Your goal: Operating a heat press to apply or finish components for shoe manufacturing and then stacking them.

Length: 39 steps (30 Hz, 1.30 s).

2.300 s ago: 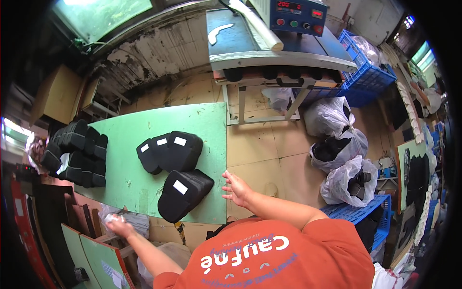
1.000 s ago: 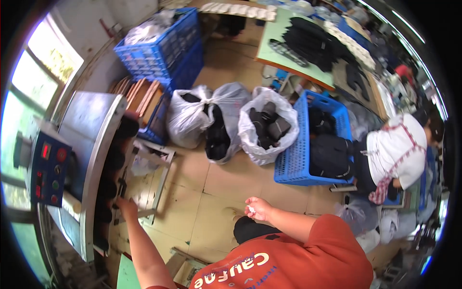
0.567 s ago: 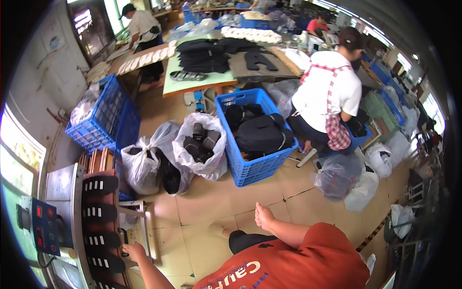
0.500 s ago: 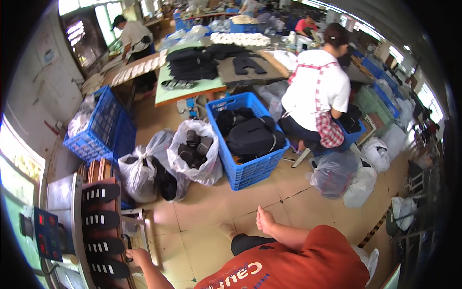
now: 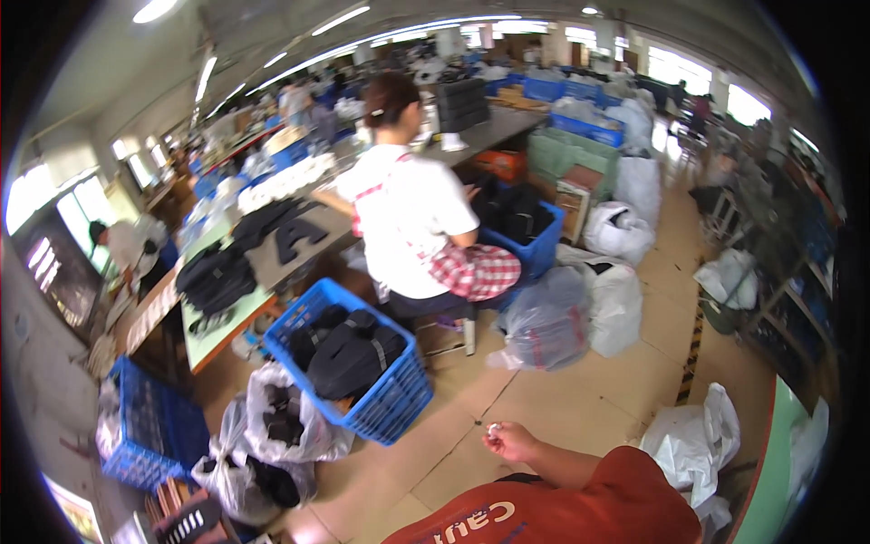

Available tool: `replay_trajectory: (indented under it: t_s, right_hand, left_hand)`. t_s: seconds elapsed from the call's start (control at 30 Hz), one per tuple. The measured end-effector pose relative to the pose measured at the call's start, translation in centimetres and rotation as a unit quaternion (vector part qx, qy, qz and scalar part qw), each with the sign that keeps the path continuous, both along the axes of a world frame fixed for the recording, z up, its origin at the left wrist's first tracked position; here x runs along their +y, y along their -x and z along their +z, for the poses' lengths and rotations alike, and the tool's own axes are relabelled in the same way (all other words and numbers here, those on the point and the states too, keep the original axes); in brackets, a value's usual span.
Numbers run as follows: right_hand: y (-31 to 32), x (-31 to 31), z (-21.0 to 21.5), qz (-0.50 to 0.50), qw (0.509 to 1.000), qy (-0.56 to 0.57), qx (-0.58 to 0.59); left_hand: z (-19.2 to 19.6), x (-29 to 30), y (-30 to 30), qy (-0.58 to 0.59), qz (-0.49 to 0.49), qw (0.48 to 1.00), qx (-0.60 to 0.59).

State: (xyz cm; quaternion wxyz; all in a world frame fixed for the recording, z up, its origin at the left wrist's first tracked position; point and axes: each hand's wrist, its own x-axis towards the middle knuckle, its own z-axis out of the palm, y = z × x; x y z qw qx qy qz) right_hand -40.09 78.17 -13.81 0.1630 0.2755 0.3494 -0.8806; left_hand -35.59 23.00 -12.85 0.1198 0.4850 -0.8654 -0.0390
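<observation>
My right hand (image 5: 515,442) is held out in front of my red shirt, above the tiled floor. Its fingers are closed, and a small whitish bit (image 5: 493,430) shows at the fingertips; its kind is too small to make out. My left hand is out of the picture. At the lower left edge, a dark flat piece with white strips (image 5: 188,526) lies on a rack, partly cut off. Closest ahead of my hand is a blue plastic basket (image 5: 385,408) filled with black fabric pieces (image 5: 349,358).
A person in a white top (image 5: 408,218) sits beyond the basket at a table (image 5: 331,231). Tied plastic bags (image 5: 544,317) stand on the floor to their right. White bags (image 5: 693,444) lie beside me, near a green-topped table edge (image 5: 770,471). Open bags (image 5: 290,426) stand left.
The view has swung right and up, so the left hand and the control box left the picture. My right hand stays raised, now with a whitish bit visible at its fingertips.
</observation>
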Motion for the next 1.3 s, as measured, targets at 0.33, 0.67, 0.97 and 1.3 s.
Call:
replay_trajectory:
  t_s: [0.33,0.67,0.97,1.3]
  right_hand:
    - [-3.6,24.7,4.1,-0.202,0.971,-0.127,-0.004]
    - [4.1,30.2,6.3,-0.296,0.923,-0.244,-0.009]
    - [14.8,45.5,10.8,-0.441,0.877,-0.08,0.17]
    - [16.8,58.1,23.2,-0.581,0.641,-0.464,0.189]
  left_hand:
    - [-0.7,26.7,20.9,-0.148,-0.419,0.893,-0.07]
    - [-5.1,43.3,32.6,-0.25,-0.525,0.768,-0.268]
    - [-8.8,45.2,41.1,-0.292,-0.396,0.741,-0.457]
    - [-13.5,63.1,50.6,-0.367,-0.63,0.611,-0.308]
